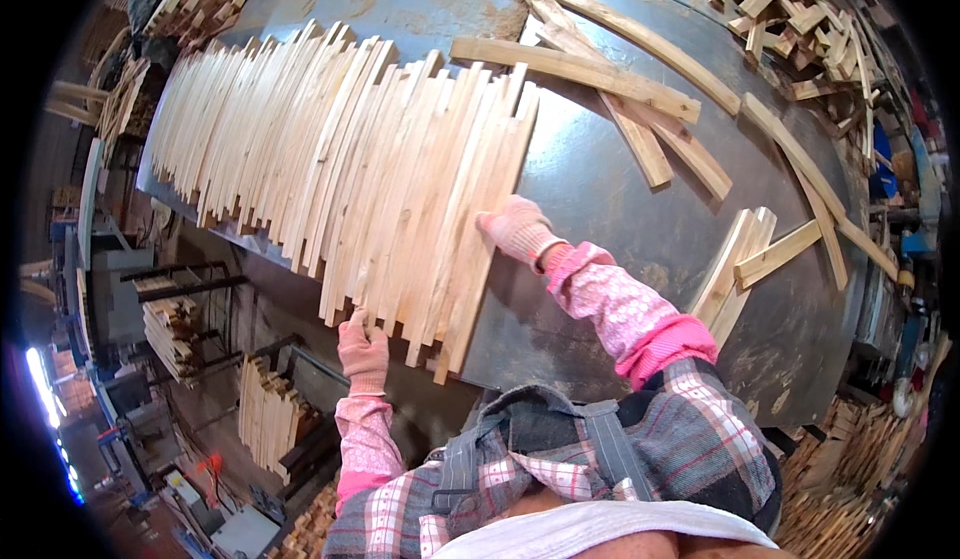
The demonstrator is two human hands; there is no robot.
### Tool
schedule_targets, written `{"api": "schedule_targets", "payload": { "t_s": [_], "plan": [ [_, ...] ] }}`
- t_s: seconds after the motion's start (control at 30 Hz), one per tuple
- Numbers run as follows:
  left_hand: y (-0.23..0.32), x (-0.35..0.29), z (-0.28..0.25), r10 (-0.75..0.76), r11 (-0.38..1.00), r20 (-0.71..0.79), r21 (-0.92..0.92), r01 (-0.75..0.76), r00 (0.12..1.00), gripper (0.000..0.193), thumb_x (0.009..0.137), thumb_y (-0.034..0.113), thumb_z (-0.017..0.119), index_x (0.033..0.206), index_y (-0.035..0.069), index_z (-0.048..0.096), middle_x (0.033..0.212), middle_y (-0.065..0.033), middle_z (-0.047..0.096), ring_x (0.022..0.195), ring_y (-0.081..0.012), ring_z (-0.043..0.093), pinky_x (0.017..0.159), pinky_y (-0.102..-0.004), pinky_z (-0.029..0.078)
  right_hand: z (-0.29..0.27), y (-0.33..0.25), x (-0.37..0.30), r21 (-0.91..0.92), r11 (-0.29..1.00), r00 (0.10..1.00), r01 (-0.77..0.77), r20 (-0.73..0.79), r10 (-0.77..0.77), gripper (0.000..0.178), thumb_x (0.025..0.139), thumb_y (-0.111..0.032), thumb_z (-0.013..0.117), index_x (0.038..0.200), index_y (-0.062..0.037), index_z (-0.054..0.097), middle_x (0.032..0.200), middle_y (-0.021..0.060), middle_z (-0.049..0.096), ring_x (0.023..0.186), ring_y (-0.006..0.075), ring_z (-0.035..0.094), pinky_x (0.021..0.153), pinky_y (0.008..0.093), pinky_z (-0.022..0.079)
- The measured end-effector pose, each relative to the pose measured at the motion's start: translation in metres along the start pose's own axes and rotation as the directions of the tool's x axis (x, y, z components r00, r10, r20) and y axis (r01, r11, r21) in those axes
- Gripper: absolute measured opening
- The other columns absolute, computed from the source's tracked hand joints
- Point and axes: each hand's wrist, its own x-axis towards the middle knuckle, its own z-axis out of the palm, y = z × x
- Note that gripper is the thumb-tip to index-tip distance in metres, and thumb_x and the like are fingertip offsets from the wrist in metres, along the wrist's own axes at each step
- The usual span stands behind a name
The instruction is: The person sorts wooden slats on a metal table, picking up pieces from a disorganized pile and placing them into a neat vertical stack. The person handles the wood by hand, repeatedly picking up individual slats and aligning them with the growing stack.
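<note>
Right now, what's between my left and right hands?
Head view: pale wooden strips, laid side by side, fill the stretch between left hand and right hand.

We see a long row of pale, straight, square-edged wooden strips (350,169) lying flat on a dark, smooth-topped table (620,289), packed side by side with their lengths running from the near edge toward the far one. The row stretches along the near edge from the table's left end. We find the ends uneven on both sides: the far ends form a ragged line short of the far edge, and several near ends jut past the near edge. The wood looks bare, cream to light yellow, with small darker marks on some faces.
</note>
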Motion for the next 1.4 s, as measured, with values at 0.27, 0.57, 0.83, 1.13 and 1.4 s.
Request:
{"api": "schedule_targets", "payload": {
  "t_s": [0.27, 0.57, 0.83, 1.13, 1.4],
  "plan": [
    [0.082, 0.093, 0.009, 0.463, 0.884, -0.083, 0.112, -0.454, 0.882, 0.069, 0.078, 0.04, 0.08, 0.132, 0.0, 0.061, 0.115, -0.0231, 0.068, 0.104, -0.0436, 0.065, 0.099, -0.0504, 0.051, 0.058, -0.079, 0.047, -0.077, 0.997, 1.0, 0.017, 0.027, -0.015, 0.048, 0.089, -0.036, 0.065, 0.111, 0.0059, 0.072, 0.102, 0.0285, 0.074, 0.103, 0.0422, 0.072, 0.089, 0.0491, 0.057],
    [0.124, 0.164, 0.04, 0.254, 0.937, 0.165, 0.202, -0.285, 0.953, 0.066, 0.087, 0.032, 0.067, 0.145, 0.009, 0.049, 0.15, -0.0171, 0.047, 0.141, -0.0385, 0.042, 0.118, -0.0501, 0.033, 0.064, -0.092, 0.113, -0.282, 0.844, 0.889, 0.456, 0.093, -0.449, 0.049, 0.089, -0.042, 0.061, 0.097, 0.0041, 0.076, 0.106, 0.0286, 0.073, 0.104, 0.0408, 0.071, 0.088, 0.0454, 0.056],
    [0.153, 0.167, 0.052, 0.073, 0.947, 0.345, 0.271, -0.174, 0.936, 0.075, 0.087, 0.042, 0.07, 0.15, 0.008, 0.046, 0.154, -0.0207, 0.044, 0.141, -0.0397, 0.041, 0.118, -0.0529, 0.032, -0.23, 0.049, 0.075, -0.714, 0.693, 0.626, 0.099, -0.497, -0.602, 0.066, 0.077, -0.028, 0.087, 0.129, 0.0003, 0.058, 0.112, 0.0259, 0.071, 0.105, 0.0429, 0.069, 0.089, 0.0496, 0.055],
    [0.122, 0.152, 0.075, 0.283, 0.918, 0.06, 0.272, -0.288, 0.957, 0.08, 0.083, 0.039, 0.078, 0.15, 0.01, 0.046, 0.155, -0.0156, 0.042, 0.141, -0.042, 0.04, 0.12, -0.0549, 0.03, -0.259, 0.137, 0.031, -0.235, 0.969, 0.811, -0.073, -0.58, -0.08, 0.049, 0.084, -0.036, 0.074, 0.122, -0.0065, 0.067, 0.116, 0.0192, 0.073, 0.113, 0.0346, 0.068, 0.096, 0.0426, 0.052],
    [0.118, 0.147, 0.077, 0.309, 0.914, 0.03, 0.268, -0.305, 0.951, 0.077, 0.08, 0.035, 0.081, 0.146, 0.01, 0.05, 0.156, -0.0115, 0.041, 0.142, -0.0399, 0.038, 0.117, -0.0543, 0.034, -0.198, 0.176, -0.004, -0.154, 0.957, 0.834, -0.244, -0.538, 0.126, 0.057, 0.08, -0.037, 0.079, 0.126, -0.006, 0.064, 0.121, 0.0201, 0.071, 0.115, 0.0364, 0.067, 0.098, 0.0445, 0.052]
  ]
}}
